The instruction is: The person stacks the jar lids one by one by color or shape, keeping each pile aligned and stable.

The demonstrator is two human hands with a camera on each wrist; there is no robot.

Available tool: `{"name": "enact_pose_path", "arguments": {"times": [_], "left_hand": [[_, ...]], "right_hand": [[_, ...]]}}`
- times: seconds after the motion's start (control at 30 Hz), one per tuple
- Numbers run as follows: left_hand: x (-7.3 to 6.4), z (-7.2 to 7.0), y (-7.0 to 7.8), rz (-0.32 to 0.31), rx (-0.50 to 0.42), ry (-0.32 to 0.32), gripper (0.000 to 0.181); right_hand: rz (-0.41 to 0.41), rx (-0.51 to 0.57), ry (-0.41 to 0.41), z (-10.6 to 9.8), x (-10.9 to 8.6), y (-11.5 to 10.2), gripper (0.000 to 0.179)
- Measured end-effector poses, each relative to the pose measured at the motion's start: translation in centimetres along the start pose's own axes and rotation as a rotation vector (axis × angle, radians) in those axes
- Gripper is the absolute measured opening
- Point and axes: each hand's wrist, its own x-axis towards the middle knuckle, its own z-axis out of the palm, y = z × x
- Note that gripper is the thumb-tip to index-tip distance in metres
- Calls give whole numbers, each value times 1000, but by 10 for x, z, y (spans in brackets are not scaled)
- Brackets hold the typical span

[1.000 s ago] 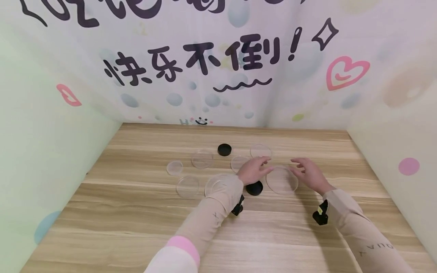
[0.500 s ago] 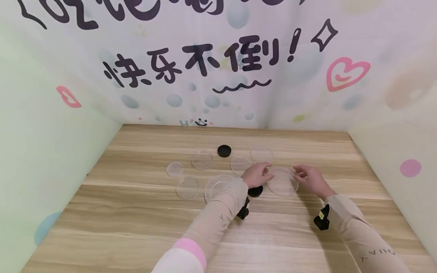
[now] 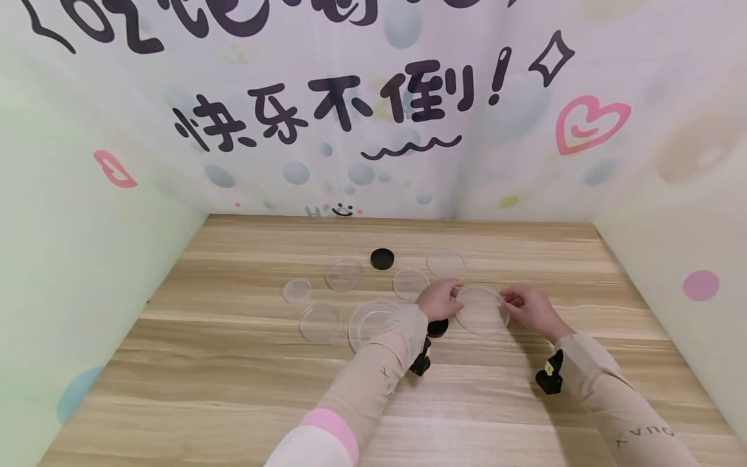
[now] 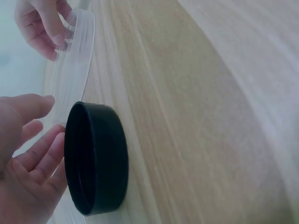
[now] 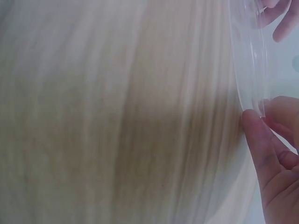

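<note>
Dish (image 3: 482, 314), clear and judged light, stiff, slick and crackable, sat just right of the nearer black lid (image 3: 438, 327), right hand (image 3: 530, 309) pinching the rim farthest from that lid, left hand (image 3: 439, 301) parted beside it, contact unclear; opposite rim edges seemed the best hold.

The dish (image 3: 482, 312) looks smooth clear plastic, the tabletop (image 3: 204, 389) wood-grained.

wood-grain tabletop (image 3: 233, 389), white backdrop (image 3: 490, 175) with black lettering (image 3: 342, 104), pink heart (image 3: 591, 126)
</note>
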Motion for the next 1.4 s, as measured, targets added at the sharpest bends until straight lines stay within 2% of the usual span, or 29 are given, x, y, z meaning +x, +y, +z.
{"name": "enact_pose_path", "arguments": {"times": [0.13, 0.23, 0.33, 0.37, 0.5, 0.57, 0.63, 0.67, 0.83, 0.87, 0.97, 1.07, 1.13, 1.27, 1.3, 1.37, 1.4], "left_hand": [[2, 0, -1, 5, 14, 1, 45], [-4, -3, 5, 4, 28, 14, 45], [2, 3, 3, 12, 78, 59, 44], [14, 14, -10, 41, 81, 78, 43], [84, 81, -82, 129, 99, 130, 42], [116, 113, -118, 152, 75, 135, 41], [127, 125, -126, 110, 92, 132, 42], [129, 128, -128, 111, 101, 145, 42], [130, 129, -132, 125, 62, 157, 41], [129, 129, -133, 146, 45, 167, 39], [127, 125, -132, 122, 25, 145, 38], [121, 119, -123, 70, 33, 116, 40], [114, 114, -115, 58, 42, 124, 40], [101, 102, -102, 51, 33, 134, 39], [98, 100, -101, 67, 30, 150, 38], [94, 95, -97, 48, 8, 113, 38], [93, 94, -96, 48, 6, 114, 38]], "right_hand": [[6, 7, 0, 0, 0, 0, 22], [11, 23, -1, 0, 0, 1, 22], [19, 46, -3, 0, 0, 2, 21], [26, 59, -7, 0, 0, 2, 21], [58, 107, -30, 0, -1, 2, 22], [69, 120, -38, 0, -1, 2, 23], [75, 133, -40, 0, -1, 2, 23], [77, 140, -42, 0, -1, 3, 22], [96, 179, -47, 0, -1, 4, 22], [101, 185, -48, -1, -1, 4, 23], [115, 205, -54, -1, -1, 4, 23], [135, 241, -66, -2, -1, 5, 25], [154, 280, -76, -3, -2, 6, 26], [195, 364, -87, -3, -2, 8, 28], [204, 386, -88, -3, -2, 8, 29], [218, 414, -89, -3, -2, 9, 29], [224, 420, -90, -3, -2, 9, 29]]}}
